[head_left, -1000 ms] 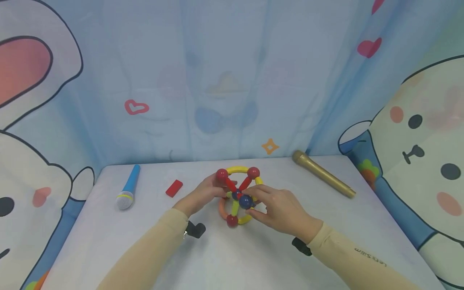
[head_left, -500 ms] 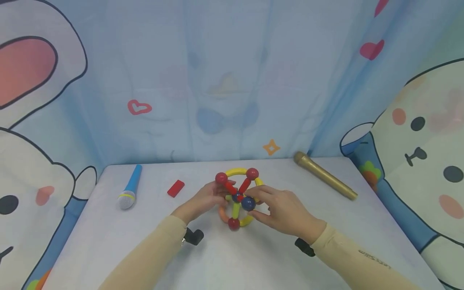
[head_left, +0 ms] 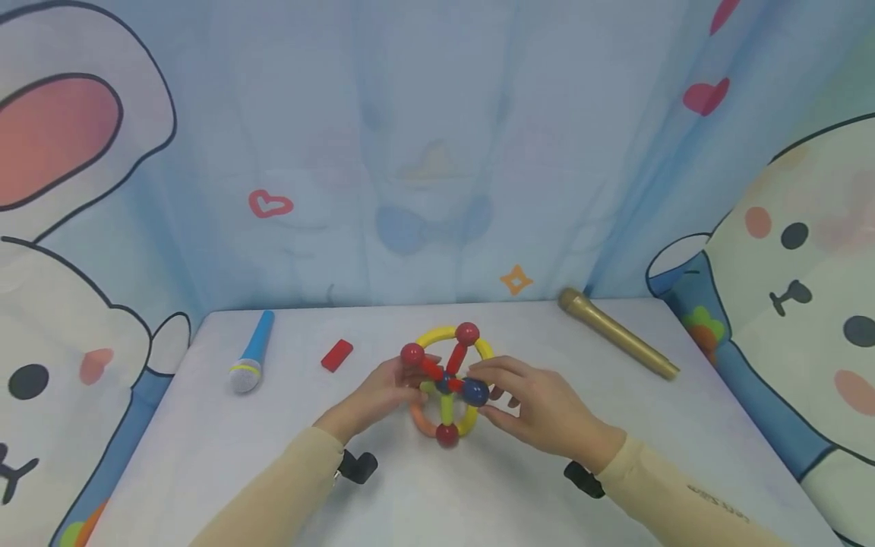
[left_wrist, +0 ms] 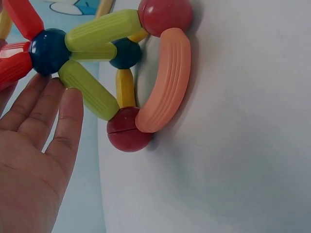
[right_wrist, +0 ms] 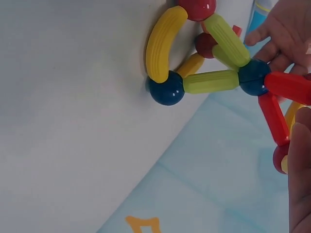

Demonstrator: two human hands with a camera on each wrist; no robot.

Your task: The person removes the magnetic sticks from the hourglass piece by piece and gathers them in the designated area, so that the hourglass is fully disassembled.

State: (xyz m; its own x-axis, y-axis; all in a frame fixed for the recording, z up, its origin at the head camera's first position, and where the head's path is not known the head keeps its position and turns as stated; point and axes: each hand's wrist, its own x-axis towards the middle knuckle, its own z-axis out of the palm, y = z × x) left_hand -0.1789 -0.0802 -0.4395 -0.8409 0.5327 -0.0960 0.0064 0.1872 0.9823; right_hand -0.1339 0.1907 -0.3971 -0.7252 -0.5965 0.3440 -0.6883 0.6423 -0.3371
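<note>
A toy built of coloured rods and balls (head_left: 447,384) stands on the pale table (head_left: 205,456) between both hands. My left hand (head_left: 383,393) touches its left side; in the left wrist view the straight fingers (left_wrist: 63,121) lie against a green rod beside a dark blue ball (left_wrist: 48,51). A peach arc (left_wrist: 167,80) and a red ball (left_wrist: 129,136) rest on the table. My right hand (head_left: 529,401) curls round the right side, with index finger and thumb about a blue ball (head_left: 475,393). A right finger (right_wrist: 301,174) lies by the red rods.
A blue toy microphone (head_left: 251,353) lies at the back left, with a small red block (head_left: 337,355) beside it. A gold microphone (head_left: 617,343) lies at the back right. Cartoon-printed cloth walls close in the table on three sides.
The toy has tipped to the left and come a little towards me: its left red ball sits lower than before. Both hands stayed on it.
</note>
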